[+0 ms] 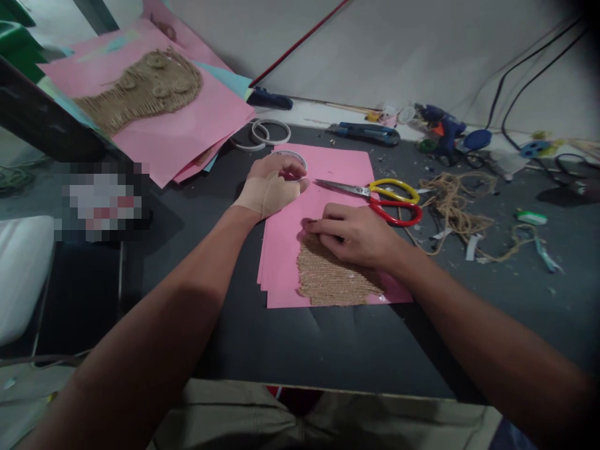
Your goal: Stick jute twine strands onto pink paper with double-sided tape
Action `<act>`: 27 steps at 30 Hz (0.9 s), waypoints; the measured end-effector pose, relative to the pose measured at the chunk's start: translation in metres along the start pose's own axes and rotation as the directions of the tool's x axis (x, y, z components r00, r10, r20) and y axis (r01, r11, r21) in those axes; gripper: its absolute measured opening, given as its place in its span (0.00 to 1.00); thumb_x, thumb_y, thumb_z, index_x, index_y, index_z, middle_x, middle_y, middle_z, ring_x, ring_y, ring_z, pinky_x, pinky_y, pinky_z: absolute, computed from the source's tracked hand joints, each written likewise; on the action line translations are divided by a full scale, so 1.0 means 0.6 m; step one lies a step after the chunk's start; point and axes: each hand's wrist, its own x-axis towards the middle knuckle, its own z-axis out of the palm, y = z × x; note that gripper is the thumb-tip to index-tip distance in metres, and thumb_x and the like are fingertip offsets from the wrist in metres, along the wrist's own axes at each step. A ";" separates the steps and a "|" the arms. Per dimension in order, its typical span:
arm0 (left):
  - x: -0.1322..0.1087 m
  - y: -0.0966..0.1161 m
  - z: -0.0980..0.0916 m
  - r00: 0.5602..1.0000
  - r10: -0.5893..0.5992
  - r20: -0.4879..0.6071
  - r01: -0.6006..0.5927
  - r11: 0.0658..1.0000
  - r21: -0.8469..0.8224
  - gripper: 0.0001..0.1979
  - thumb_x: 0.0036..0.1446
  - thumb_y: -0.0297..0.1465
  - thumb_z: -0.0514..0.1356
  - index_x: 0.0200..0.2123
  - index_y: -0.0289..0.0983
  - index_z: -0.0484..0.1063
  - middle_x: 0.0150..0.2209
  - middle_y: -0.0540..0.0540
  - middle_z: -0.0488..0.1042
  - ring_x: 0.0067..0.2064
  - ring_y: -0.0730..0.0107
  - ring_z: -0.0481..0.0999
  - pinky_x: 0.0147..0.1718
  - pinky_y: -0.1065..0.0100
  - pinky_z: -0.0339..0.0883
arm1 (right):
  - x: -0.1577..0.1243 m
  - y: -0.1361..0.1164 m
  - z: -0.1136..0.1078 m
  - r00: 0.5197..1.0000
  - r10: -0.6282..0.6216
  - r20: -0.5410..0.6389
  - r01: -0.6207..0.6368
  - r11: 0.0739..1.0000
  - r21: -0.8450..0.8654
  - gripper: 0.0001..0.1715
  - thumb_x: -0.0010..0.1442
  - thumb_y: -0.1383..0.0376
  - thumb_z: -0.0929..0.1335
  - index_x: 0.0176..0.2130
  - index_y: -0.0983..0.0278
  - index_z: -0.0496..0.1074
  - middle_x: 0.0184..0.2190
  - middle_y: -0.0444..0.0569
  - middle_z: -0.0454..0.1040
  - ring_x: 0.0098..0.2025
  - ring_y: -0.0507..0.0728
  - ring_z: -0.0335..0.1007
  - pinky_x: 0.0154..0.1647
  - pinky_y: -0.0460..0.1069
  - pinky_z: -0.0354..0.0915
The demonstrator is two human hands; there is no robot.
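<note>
My left hand point(274, 181), wrapped in a beige bandage at the wrist, curls its fingers over a roll of tape point(291, 157) at the top left of a pink paper sheet point(335, 178). My right hand point(352, 234) lies on a patch of jute twine rows point(330, 278) glued to that sheet, fingers pressed together on its upper edge. Scissors point(384, 197) with yellow and red handles lie on the pink paper just beyond my right hand.
A stack of pink sheets with a finished jute piece point(140, 90) leans at the back left. Loose jute twine point(457, 206) sprawls to the right. Two tape rings point(262, 132), a blue cutter point(365, 131) and a glue gun point(440, 128) sit near the wall.
</note>
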 end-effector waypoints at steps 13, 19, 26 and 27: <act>-0.003 0.007 -0.001 1.000 0.021 -0.012 -0.020 0.999 0.029 0.04 0.50 0.29 0.66 0.32 0.39 0.80 0.36 0.49 0.83 0.37 0.69 0.80 0.42 0.68 0.75 | 0.009 -0.016 -0.001 0.991 0.131 0.023 -0.132 0.990 0.043 0.20 0.67 0.70 0.63 0.49 0.62 0.83 0.35 0.52 0.76 0.33 0.56 0.69 0.34 0.50 0.59; -0.003 0.011 -0.002 1.000 0.014 -0.004 -0.014 0.999 0.041 0.04 0.50 0.28 0.66 0.32 0.38 0.81 0.37 0.48 0.83 0.37 0.67 0.81 0.44 0.67 0.76 | 0.010 -0.011 0.004 0.989 0.149 -0.007 -0.147 0.982 0.116 0.19 0.67 0.69 0.64 0.47 0.63 0.83 0.34 0.52 0.76 0.34 0.56 0.71 0.36 0.51 0.62; -0.002 0.016 -0.005 0.999 -0.031 0.014 0.030 0.999 0.043 0.06 0.50 0.29 0.66 0.34 0.38 0.81 0.37 0.48 0.84 0.39 0.66 0.82 0.46 0.66 0.77 | 0.019 -0.004 0.003 0.958 0.283 -0.046 -0.245 0.891 0.382 0.17 0.58 0.74 0.66 0.41 0.63 0.83 0.36 0.47 0.84 0.37 0.55 0.77 0.41 0.49 0.67; -0.002 0.016 -0.005 0.999 -0.034 0.016 0.033 0.998 0.044 0.06 0.50 0.29 0.66 0.34 0.38 0.81 0.37 0.48 0.84 0.39 0.66 0.82 0.46 0.66 0.77 | 0.021 -0.004 0.000 0.953 0.302 -0.022 -0.266 0.869 0.417 0.17 0.58 0.75 0.66 0.40 0.62 0.83 0.37 0.46 0.84 0.37 0.55 0.78 0.42 0.49 0.68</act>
